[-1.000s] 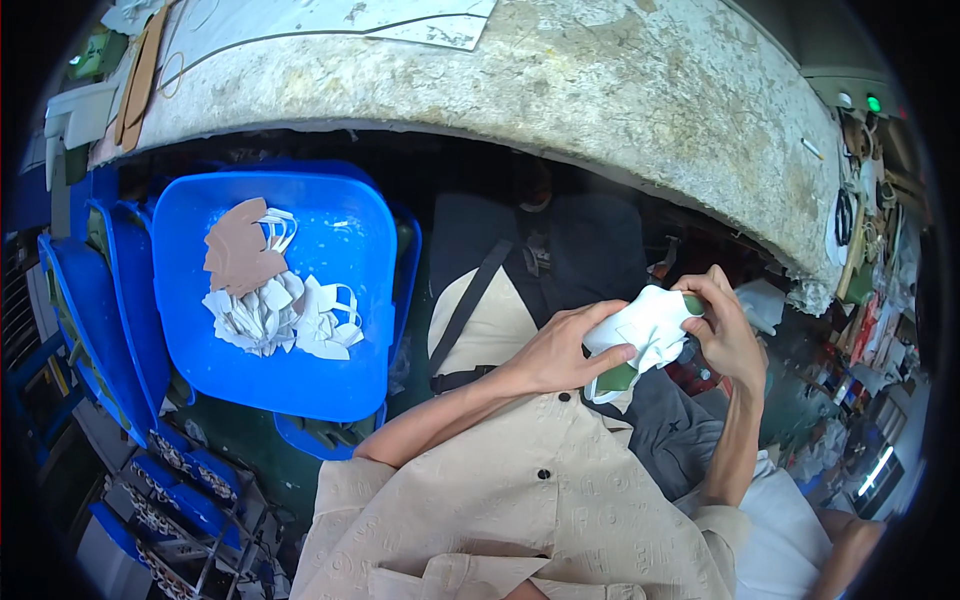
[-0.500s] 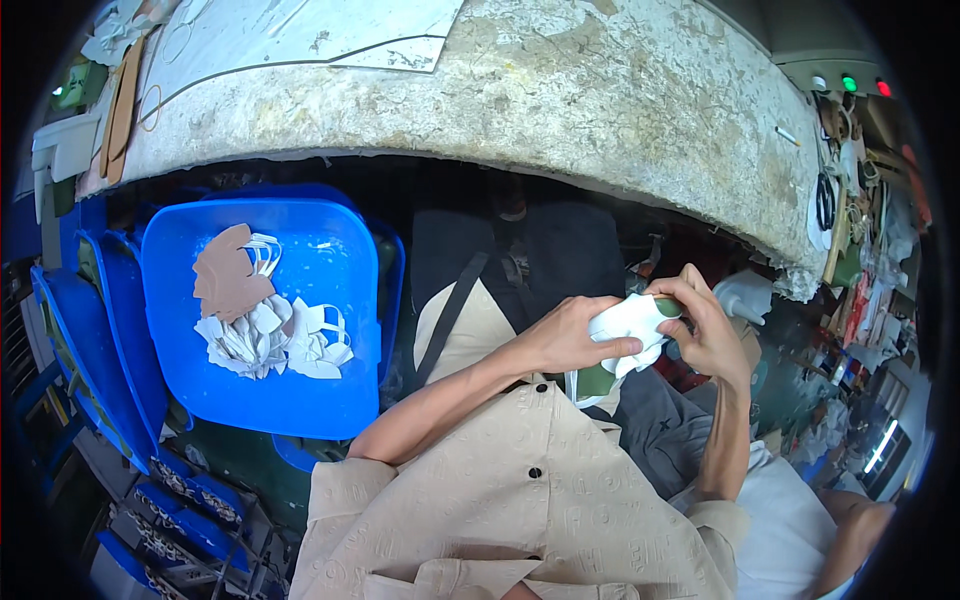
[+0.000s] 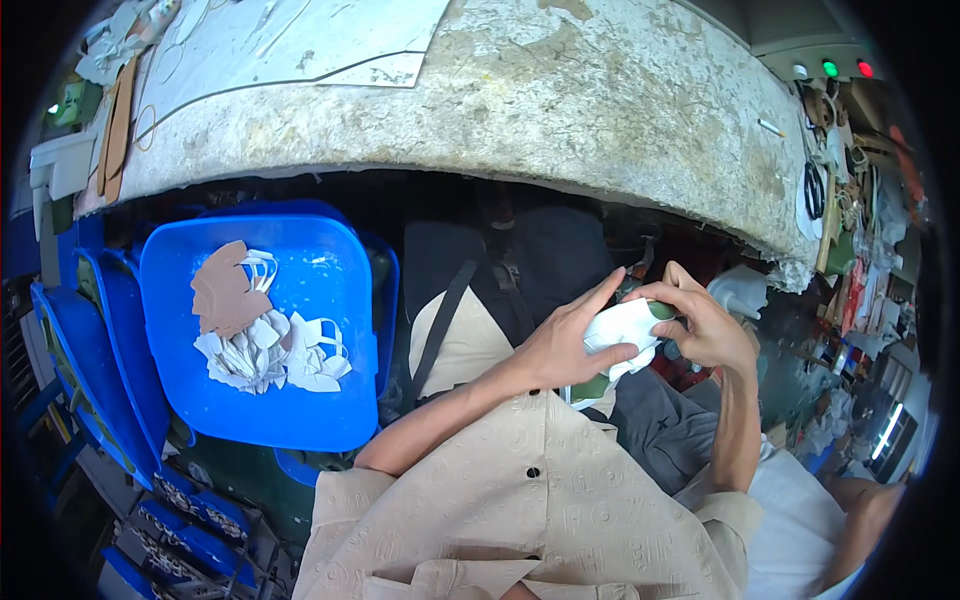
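Note:
In front of my lap I hold a white shoe upper (image 3: 620, 322) drawn over a green shoe last (image 3: 588, 389). My left hand (image 3: 560, 345) grips it from the left, thumb across the near side and index finger stretched up along the far side. Bent over the right end is my right hand (image 3: 708, 330), its thumb and fingers closed on the white material beside a bare green patch. The far side of the upper is hidden by my fingers.
A blue plastic tub (image 3: 250, 425) on the left holds white cut pieces (image 3: 240, 350) and brown pieces (image 3: 228, 290). Ahead runs a worn, pale workbench edge (image 3: 560, 130). Scissors (image 3: 814, 190) hang at its right end. Another person's arm (image 3: 865, 520) is close on my right.
My left index finger has straightened and lifted away from the upper. The right hand has shifted slightly and still pinches the end. The whole view has turned a little.

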The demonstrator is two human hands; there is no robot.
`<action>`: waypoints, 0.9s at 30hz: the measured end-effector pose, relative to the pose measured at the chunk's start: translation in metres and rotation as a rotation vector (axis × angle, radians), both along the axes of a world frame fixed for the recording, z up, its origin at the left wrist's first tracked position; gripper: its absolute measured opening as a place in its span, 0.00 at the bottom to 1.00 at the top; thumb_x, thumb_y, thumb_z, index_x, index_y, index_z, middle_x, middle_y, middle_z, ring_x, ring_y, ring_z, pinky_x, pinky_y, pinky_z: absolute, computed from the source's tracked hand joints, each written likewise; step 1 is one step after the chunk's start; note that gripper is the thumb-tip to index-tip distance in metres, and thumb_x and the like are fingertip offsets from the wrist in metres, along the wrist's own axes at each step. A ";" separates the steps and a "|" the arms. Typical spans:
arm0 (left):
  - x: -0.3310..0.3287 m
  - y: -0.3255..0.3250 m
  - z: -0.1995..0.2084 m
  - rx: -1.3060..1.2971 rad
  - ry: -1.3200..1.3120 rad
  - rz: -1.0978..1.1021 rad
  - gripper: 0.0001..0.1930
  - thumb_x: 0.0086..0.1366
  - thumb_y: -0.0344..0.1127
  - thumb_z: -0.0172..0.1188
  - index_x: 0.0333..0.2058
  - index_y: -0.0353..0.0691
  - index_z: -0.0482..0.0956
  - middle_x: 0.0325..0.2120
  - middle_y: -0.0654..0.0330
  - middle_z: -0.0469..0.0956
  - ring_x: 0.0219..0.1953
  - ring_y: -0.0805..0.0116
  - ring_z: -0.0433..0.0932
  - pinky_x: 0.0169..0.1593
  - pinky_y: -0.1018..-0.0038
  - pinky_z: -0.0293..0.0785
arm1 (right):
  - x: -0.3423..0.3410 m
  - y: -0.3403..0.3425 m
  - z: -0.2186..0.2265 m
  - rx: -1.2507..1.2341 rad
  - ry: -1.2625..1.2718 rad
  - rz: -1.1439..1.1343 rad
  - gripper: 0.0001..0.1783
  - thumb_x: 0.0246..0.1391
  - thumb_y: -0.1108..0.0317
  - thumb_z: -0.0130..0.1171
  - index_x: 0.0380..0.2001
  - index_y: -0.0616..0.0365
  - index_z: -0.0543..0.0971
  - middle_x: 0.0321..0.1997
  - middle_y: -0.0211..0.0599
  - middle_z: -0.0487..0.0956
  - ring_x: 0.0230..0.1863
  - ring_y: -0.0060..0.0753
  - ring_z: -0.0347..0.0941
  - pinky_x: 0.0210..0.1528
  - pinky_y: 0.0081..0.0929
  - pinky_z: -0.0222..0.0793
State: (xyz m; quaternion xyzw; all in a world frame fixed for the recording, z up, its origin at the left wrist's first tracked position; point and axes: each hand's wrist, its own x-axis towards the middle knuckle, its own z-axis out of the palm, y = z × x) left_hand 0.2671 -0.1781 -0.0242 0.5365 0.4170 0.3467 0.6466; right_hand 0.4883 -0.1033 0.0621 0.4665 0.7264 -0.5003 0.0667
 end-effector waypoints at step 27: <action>-0.084 0.030 -0.048 -0.556 -0.346 0.162 0.22 0.57 0.29 0.74 0.50 0.34 0.78 0.41 0.58 0.83 0.44 0.69 0.82 0.50 0.71 0.79 | -0.048 -0.135 -0.113 -0.447 0.634 -1.016 0.23 0.63 0.71 0.65 0.59 0.64 0.75 0.48 0.36 0.80 0.47 0.21 0.77 0.52 0.22 0.74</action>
